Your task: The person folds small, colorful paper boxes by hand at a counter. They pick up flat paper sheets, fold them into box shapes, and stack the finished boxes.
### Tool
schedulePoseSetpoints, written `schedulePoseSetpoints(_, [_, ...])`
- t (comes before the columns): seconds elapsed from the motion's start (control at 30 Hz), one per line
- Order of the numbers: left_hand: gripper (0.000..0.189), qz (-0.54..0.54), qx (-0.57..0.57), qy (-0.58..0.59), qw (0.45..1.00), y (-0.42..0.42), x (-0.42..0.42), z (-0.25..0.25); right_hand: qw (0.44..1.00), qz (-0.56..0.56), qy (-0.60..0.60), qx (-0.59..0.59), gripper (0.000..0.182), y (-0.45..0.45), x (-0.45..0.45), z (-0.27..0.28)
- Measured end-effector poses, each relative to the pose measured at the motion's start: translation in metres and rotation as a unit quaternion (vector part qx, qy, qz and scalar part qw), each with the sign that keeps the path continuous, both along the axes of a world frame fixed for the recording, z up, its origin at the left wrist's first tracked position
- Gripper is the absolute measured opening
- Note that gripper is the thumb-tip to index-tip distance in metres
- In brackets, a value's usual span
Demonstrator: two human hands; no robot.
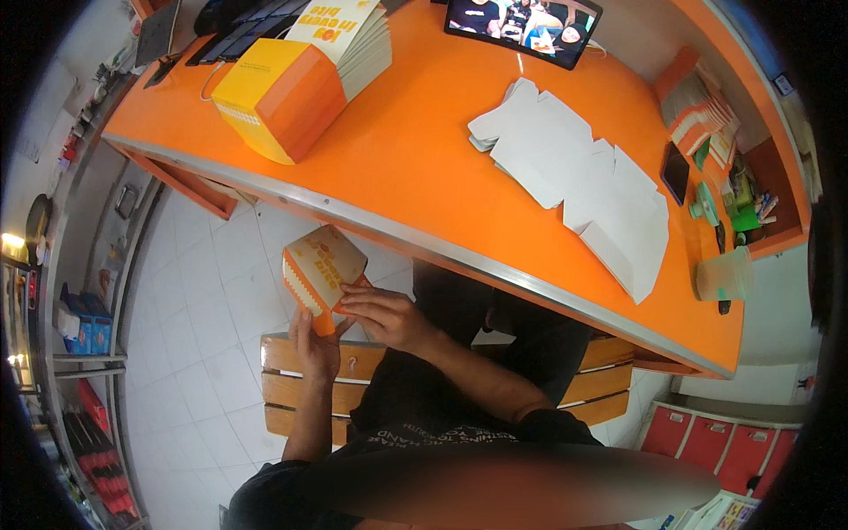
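Note:
Below the table's front edge, a partly formed paperboard food box (326,260), printed in orange, yellow and white, is held between both hands. My left hand (315,350) grips its lower end, with the thumb along the scalloped orange side. My right hand (391,319) holds the box's right side, fingers resting on the printed panel and the orange flap. The box's inside is hidden. On the orange table (404,139), a nested row of formed boxes (285,99) lies at the left. A pile of flat die-cut box blanks (576,179) lies white side up at the right.
A tablet (523,26) with a lit screen stands at the table's back. A dark phone (675,173) and a translucent plastic cup (722,275) are at the right. The table has a metal edge strip (424,233). A slatted wooden bench (298,384) is under me.

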State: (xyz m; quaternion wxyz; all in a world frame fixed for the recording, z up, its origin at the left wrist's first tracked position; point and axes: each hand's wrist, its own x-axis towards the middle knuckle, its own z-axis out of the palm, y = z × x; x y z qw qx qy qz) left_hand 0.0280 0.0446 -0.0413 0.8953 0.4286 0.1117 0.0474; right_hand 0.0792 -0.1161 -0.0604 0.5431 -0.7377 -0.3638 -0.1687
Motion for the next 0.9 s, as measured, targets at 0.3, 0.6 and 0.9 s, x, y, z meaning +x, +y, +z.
schedulePoseSetpoints(0.3, [0.012, 0.152, 0.383, -0.057, 0.910, -0.037, -0.017, -0.018, 0.981, -0.152, 0.052, 0.106, 0.014, -0.007, -0.005, 0.008])
schedulePoseSetpoints(0.6, [0.011, 0.129, 0.367, -0.077, 0.918, -0.033, -0.011, -0.004, 0.985, -0.111, 0.058, 0.120, 0.015, -0.006, 0.002, 0.022])
schedulePoseSetpoints(0.9, [0.010, 0.152, 0.326, -0.031, 0.933, -0.033, -0.006, 0.006, 0.969, -0.088, 0.155, 0.171, 0.014, 0.007, 0.001, 0.012])
